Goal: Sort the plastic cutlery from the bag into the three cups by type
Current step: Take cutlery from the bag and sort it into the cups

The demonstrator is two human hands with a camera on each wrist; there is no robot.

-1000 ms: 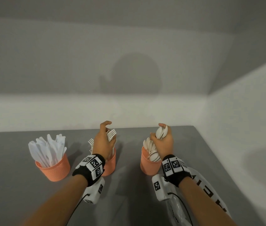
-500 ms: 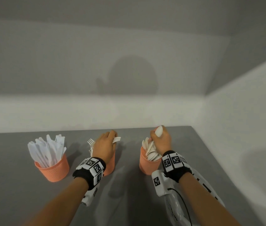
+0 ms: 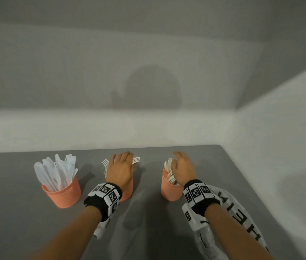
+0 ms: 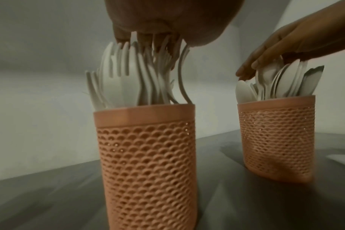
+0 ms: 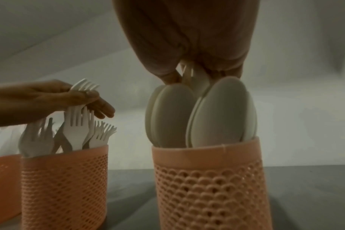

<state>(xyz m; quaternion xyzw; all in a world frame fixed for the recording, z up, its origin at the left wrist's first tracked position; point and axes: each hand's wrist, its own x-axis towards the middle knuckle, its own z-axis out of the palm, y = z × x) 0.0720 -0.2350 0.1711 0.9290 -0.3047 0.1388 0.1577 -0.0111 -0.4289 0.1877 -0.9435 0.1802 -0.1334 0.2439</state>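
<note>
Three orange mesh cups stand in a row across the lower middle of the head view on the grey table (image 3: 17,212), one per type, so each piece has a single home. The left cup (image 3: 62,194) bristles with knives (image 3: 56,171). The middle cup (image 3: 126,192) holds forks (image 4: 128,80), and the left hand (image 3: 121,170) lies flat over their tines, fingers straight and gripping nothing, apparently to press them down level. The right cup (image 3: 171,192) holds spoons (image 5: 197,115); the right hand (image 3: 183,169) rests on the bowls, fingers extended, likewise seating them. At lower right the plastic bag (image 3: 242,209) lies limp under the right forearm; it looks emptied, though its inside is hidden.
</note>
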